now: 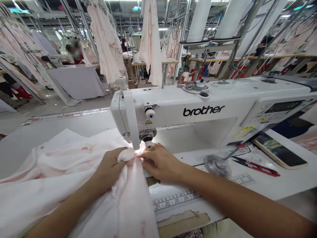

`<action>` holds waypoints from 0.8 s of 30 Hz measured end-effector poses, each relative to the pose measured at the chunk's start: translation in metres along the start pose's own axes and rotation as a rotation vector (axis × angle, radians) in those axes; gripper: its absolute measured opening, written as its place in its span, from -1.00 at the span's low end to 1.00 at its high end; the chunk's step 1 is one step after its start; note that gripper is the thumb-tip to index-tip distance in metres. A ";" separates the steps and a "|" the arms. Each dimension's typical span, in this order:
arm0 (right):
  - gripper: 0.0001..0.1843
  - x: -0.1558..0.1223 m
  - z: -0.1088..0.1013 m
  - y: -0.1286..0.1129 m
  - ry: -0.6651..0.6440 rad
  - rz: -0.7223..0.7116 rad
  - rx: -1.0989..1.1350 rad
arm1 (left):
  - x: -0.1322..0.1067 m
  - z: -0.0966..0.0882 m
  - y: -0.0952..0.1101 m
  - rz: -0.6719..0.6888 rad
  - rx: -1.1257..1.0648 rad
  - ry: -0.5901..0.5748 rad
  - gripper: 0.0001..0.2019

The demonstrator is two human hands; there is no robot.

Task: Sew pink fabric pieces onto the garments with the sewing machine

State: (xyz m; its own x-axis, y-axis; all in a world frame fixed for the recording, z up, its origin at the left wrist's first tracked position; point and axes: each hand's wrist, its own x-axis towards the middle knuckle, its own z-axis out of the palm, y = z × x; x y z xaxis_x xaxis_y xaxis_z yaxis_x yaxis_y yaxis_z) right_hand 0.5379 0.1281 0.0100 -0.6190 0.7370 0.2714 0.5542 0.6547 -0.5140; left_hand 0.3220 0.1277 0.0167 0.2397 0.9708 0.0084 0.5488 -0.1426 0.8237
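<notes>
A white sewing machine (170,109) stands in front of me, its needle area lit. Pale pink and white printed fabric (74,158) spreads over the table to the left and hangs down towards me. My left hand (111,167) grips a bunched fold of this fabric just left of the needle area. My right hand (160,162) is at the right side of the needle, fingertips pressed on the fabric edge by the presser foot. The needle and foot are mostly hidden by the fingers and the white guard strip (132,122).
To the right on the table lie red-handled thread snips (257,165), a phone (279,150) and a clear round disc (218,166). A printed ruler (177,201) runs along the front. Behind hang pink garments (150,43); a person (75,54) sits at the back left.
</notes>
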 end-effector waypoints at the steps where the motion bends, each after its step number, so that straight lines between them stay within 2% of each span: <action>1: -0.73 0.001 0.000 -0.001 -0.025 0.011 0.004 | 0.000 0.000 0.000 0.004 0.003 0.000 -0.85; 5: -0.73 0.002 -0.001 -0.001 -0.114 -0.058 -0.049 | 0.001 -0.002 0.000 0.063 0.013 -0.017 -0.89; 9: -0.75 -0.001 -0.005 0.006 -0.085 -0.180 -0.180 | 0.001 -0.003 0.001 0.127 0.050 -0.052 -0.89; 13: -0.82 -0.003 -0.011 0.013 -0.095 -0.459 -0.345 | 0.000 -0.004 0.000 0.142 0.132 -0.070 -0.86; 16: -0.80 -0.003 -0.013 0.014 -0.128 -0.647 -0.437 | 0.000 -0.006 -0.003 0.205 0.212 -0.127 -0.83; 20: -0.83 -0.004 -0.007 0.009 -0.123 -0.758 -0.553 | 0.001 -0.010 -0.007 0.367 0.295 -0.239 -0.78; 22: -0.83 -0.004 -0.003 0.008 -0.113 -0.749 -0.562 | 0.001 -0.010 -0.009 0.493 0.383 -0.284 -0.72; 24: -0.83 -0.004 -0.001 0.009 -0.103 -0.723 -0.535 | 0.000 -0.010 -0.010 0.635 0.486 -0.282 -0.72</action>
State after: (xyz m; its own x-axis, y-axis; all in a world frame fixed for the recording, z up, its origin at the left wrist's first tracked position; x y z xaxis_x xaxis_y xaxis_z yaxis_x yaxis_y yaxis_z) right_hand 0.5460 0.1310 0.0047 -0.9490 0.1141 0.2939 0.1799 0.9615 0.2078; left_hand 0.3085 0.1312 0.0137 0.7741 0.6030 0.1927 0.5101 -0.7744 0.3743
